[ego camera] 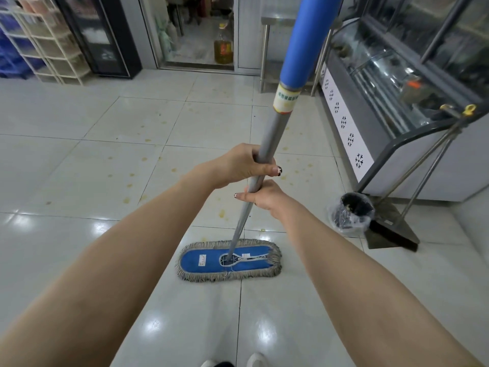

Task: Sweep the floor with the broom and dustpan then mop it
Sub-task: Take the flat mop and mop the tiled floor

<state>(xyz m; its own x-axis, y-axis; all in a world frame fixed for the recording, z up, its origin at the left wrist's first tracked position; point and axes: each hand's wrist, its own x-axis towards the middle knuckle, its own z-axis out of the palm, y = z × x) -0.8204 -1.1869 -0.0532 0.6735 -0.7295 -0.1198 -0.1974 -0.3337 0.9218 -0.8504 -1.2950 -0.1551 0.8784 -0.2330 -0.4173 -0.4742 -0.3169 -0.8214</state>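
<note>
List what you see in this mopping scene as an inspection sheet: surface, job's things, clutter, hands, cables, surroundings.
Surface: glossy tiled floor with yellow spots.
Job's things: mop head flat on floor; broom and dustpan leaning on the display case.
Clutter: lined bin beside the dustpan.
Hands: left hand above right hand, both gripping the mop handle.
Cables: nothing seen.
Surroundings: oil bottle ahead, shelf rack at left.

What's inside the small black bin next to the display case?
The bin has a clear plastic liner; a few yellowish scraps show against its dark inside. The bottom is lost in shadow, so how full it is cannot be told.
</note>
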